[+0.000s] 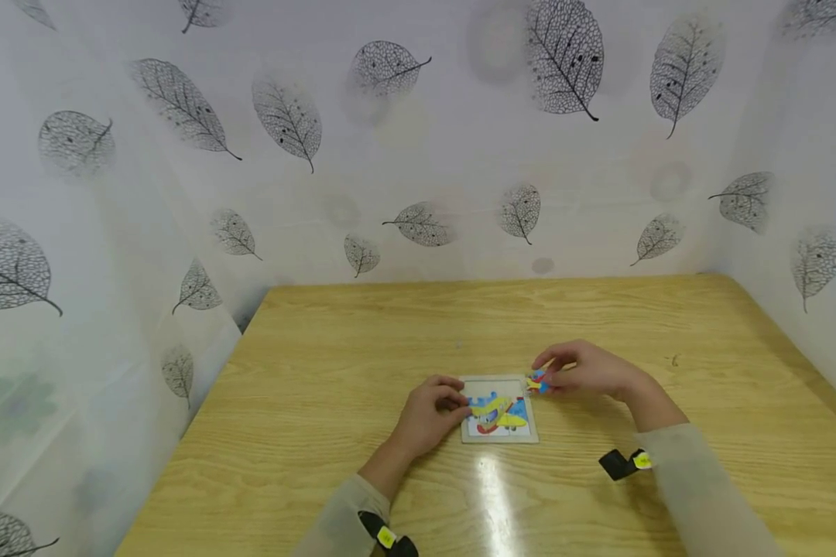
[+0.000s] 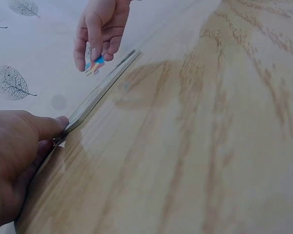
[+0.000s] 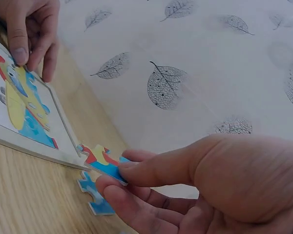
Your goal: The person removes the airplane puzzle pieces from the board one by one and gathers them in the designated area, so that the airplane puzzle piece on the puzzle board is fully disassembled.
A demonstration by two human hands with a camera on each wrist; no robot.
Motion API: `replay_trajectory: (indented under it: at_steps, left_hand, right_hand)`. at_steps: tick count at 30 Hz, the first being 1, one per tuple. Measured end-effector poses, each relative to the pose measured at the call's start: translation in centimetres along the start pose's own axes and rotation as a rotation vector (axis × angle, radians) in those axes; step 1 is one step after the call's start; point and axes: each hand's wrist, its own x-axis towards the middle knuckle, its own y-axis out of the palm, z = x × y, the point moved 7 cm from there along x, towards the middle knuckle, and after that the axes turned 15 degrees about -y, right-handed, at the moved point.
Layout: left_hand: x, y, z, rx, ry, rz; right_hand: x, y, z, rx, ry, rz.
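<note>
1. Pale sheeting printed with dark skeleton leaves covers the back and both sides of the scene, behind everything else.
2. A wooden table spreads beneath the work, with a bright streak of glare on its surface, nearer the person than the board.
3. Two light sleeves, the right and the left, reach in over the near part of the table.
4. The right hand is at the board's upper right corner, pinching a small piece between thumb and fingers.
5. The left hand grips the board's left edge, its thumb on top and hiding a bit of that side.
6. The puzzle board lies between the hands; a yellow airplane picture fills its lower part, while pale backing shows above.
7. A black device with a yellow label sits beside the right wrist; a similar one is on the left sleeve.
8. The held puzzle piece, blue, red and yellow, is partly covered by fingertips.
9. A second blue piece shows just below it; whether it rests on the table is unclear.
</note>
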Motion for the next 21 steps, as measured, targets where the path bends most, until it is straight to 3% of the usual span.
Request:
replay_trajectory:
  at_steps: [14,21]
  left_hand:
    - [0.1,0.0,0.1,0.003,0.002,-0.004]
    - [-0.1,-0.1,0.0,0.010,0.002,-0.008]
  right_hand:
    - [-2.6,-4.1,-1.8,0.047,0.062,-0.083]
    - [-4.1,-5.4,-2.8,0.083,0.090,-0.054]
